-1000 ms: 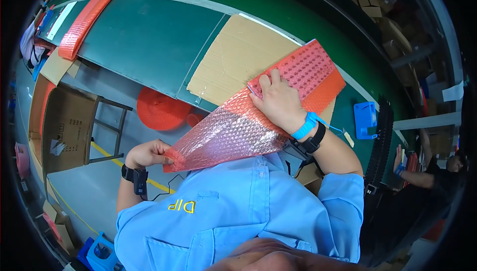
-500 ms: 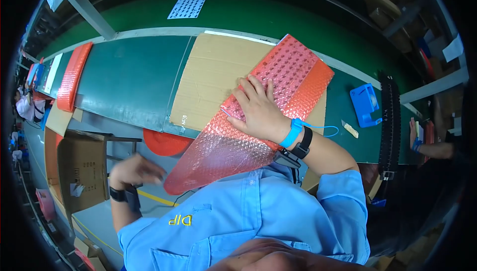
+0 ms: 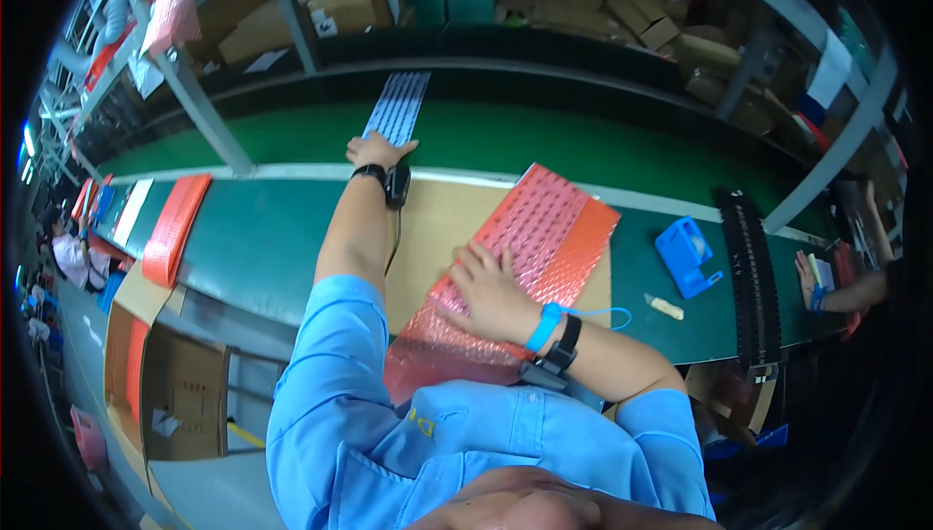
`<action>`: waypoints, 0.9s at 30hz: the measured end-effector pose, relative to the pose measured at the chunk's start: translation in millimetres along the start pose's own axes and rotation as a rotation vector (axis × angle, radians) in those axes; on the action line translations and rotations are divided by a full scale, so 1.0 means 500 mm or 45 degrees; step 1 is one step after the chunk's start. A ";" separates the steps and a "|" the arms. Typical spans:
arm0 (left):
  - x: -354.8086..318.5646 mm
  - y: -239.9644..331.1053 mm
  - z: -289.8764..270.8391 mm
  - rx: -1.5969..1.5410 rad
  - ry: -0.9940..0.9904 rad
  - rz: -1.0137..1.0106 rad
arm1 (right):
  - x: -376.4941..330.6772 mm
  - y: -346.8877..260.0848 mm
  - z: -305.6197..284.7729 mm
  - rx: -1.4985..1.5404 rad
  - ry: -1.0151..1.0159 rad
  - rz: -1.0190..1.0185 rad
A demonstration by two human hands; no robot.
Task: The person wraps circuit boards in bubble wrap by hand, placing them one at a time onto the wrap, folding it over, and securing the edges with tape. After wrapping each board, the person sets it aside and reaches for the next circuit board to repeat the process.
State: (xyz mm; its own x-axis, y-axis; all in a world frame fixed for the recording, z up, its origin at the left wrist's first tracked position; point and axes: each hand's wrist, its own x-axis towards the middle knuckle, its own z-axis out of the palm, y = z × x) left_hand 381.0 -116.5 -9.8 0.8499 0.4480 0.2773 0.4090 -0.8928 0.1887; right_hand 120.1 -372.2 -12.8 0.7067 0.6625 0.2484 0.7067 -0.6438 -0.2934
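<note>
**Hands split: left on strip, right on bubble wrap**

Left hand (image 3: 379, 149) reaches far forward, palm down, fingers spread flat on the near end of a long white panel strip (image 3: 397, 107) on the green belt (image 3: 544, 146). Right hand (image 3: 491, 292) lies open, pressing the red bubble wrap sheet (image 3: 515, 258) onto the cardboard (image 3: 437, 224) close to the body. Blue tape dispenser (image 3: 687, 255) sits right of the right hand.

Take the cardboard sheet (image 3: 437, 229) as your anchor: the bubble-wrap bag (image 3: 525, 268) lies on it, the tape dispenser (image 3: 686, 256) sits to its right, and the long strip panel (image 3: 397, 107) lies behind it on the conveyor belt (image 3: 583, 146).
</note>
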 end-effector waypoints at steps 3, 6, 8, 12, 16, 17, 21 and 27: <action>0.020 0.019 -0.035 -0.144 -0.273 -0.048 | -0.009 0.008 -0.007 0.013 0.025 -0.012; 0.026 -0.017 -0.092 -0.298 -0.393 0.016 | -0.009 -0.002 -0.007 -0.001 -0.005 -0.023; 0.007 -0.026 -0.144 -1.116 -0.970 -0.082 | -0.013 0.004 -0.009 0.029 -0.004 -0.020; -0.225 -0.067 -0.250 -1.448 -0.764 0.228 | -0.015 0.017 0.002 0.041 0.089 -0.029; -0.443 -0.131 -0.296 -1.666 -0.657 0.555 | 0.017 0.062 0.001 1.311 0.346 0.052; -0.488 -0.138 -0.298 -1.452 -0.537 0.631 | 0.025 0.085 -0.024 1.616 0.471 -0.013; -0.608 -0.136 -0.311 -0.942 -0.206 0.864 | 0.029 0.114 -0.161 1.871 0.974 0.215; -0.613 -0.144 -0.222 -0.922 -0.179 0.811 | -0.017 0.240 -0.148 1.931 0.974 0.663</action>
State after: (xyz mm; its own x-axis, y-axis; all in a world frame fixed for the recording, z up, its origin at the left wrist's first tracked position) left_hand 54.3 -184.2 -4.0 0.8924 -0.1604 0.4219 -0.4042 -0.6998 0.5889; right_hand 201.5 -483.3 18.4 0.9955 -0.0696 0.0639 0.0892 0.4694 -0.8785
